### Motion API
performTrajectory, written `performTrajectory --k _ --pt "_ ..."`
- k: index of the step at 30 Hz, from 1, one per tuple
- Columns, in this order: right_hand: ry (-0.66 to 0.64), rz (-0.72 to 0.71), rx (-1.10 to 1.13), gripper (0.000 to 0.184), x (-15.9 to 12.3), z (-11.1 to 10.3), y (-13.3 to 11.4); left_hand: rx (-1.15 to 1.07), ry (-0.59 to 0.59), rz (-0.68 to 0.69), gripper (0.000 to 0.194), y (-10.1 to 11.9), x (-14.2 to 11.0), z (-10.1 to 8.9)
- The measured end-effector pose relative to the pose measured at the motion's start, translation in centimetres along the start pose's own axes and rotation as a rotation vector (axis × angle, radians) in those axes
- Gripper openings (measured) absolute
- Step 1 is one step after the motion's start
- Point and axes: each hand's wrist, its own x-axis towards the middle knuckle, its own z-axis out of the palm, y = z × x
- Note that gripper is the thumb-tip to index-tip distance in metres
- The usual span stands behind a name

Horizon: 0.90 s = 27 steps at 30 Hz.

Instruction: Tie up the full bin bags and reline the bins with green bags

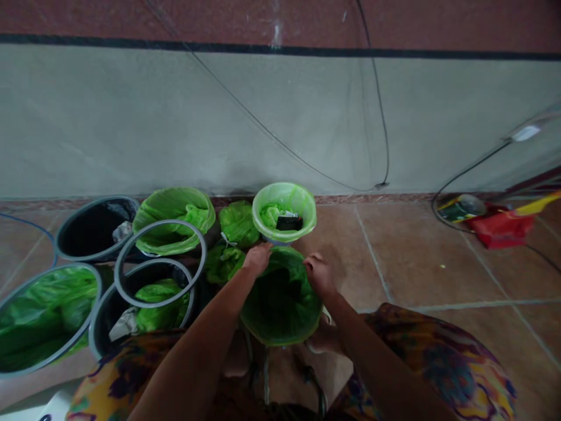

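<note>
Between my legs stands a bin lined with a green plastic bag [283, 324], its mouth facing up and the bag's edge folded over the rim. My left hand [258, 259] is closed at the bag's rim on the far left side. Across the opening, my right hand [319, 273] pinches the bag's edge on the right side. The bin's inside is dark, and its outer wall is hidden by the bag. Just beyond it sits a smaller bin with a pale green liner [310, 206], holding green plastic and a black object [289, 223].
On the left are a dark bin [70, 234], lined bins [142, 225] [94, 280] and a loose grey ring [199, 234] leaning over another bin. Tied green bags [239, 223] lie among them. A red dustpan [499, 228] and cables lie right, by the wall [263, 88].
</note>
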Motion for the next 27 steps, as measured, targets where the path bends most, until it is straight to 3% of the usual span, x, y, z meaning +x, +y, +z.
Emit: performTrajectory --k 6,8,12,15,19,23,27 --pt "-0.122 -0.147 -0.035 0.019 -1.3 -0.6 1.1 0.092 -0.077 -0.005 0.041 -0.3 0.1 -0.6" --pt "-0.076 -0.131 0.058 0.016 -1.2 -1.0 1.2 0.153 -0.108 -0.039 0.043 -0.1 -0.2 -1.1" --pt "0.167 0.149 0.29 0.036 0.8 -1.8 0.9 0.189 -0.116 -0.06 0.058 0.4 -0.5 -2.6" --pt "0.085 0.372 0.334 0.049 2.9 -1.9 0.5 0.083 -0.098 -0.013 0.074 1.1 0.1 -3.1" --pt "-0.137 0.36 0.291 0.046 4.2 -0.9 -0.2 -0.012 -0.017 0.027 0.041 2.0 1.2 -2.2" --pt "-0.19 0.236 0.281 0.034 3.1 0.2 -0.9 0.029 -0.03 0.096 0.034 1.2 1.3 -0.5" --pt "-0.24 0.215 0.112 0.032 1.4 0.5 -1.3 0.09 -0.018 0.127 0.03 -0.3 0.8 0.4"
